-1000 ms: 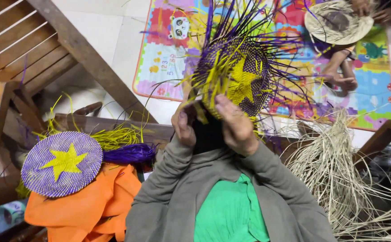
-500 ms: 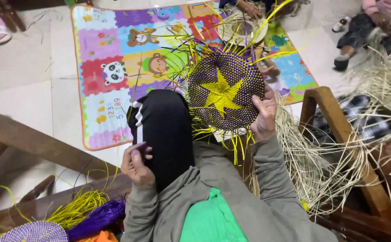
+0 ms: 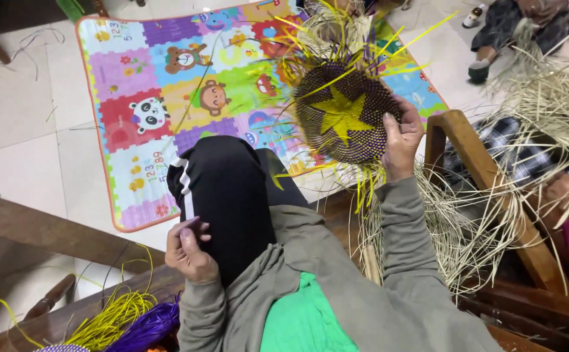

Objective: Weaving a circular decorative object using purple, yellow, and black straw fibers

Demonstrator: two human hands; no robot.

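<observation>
My right hand (image 3: 398,138) grips the edge of a round woven disc (image 3: 344,117), purple with a yellow star in its middle and loose yellow and purple strands sticking out around it. I hold it up in front of me, above my black-trousered knee (image 3: 222,189). My left hand (image 3: 189,249) rests against the side of that knee with the fingers curled; I cannot make out anything in it.
A colourful animal play mat (image 3: 160,111) lies on the tiled floor ahead. Pale raffia straw (image 3: 467,221) spills over a wooden chair frame (image 3: 493,195) at my right. Yellow and purple strand bundles (image 3: 128,319) lie on a wooden bench at lower left. Another person's legs (image 3: 512,26) are at the top right.
My right hand has carried the woven disc up and to the right. My left hand has dropped lower along my knee. My view has swung left.
</observation>
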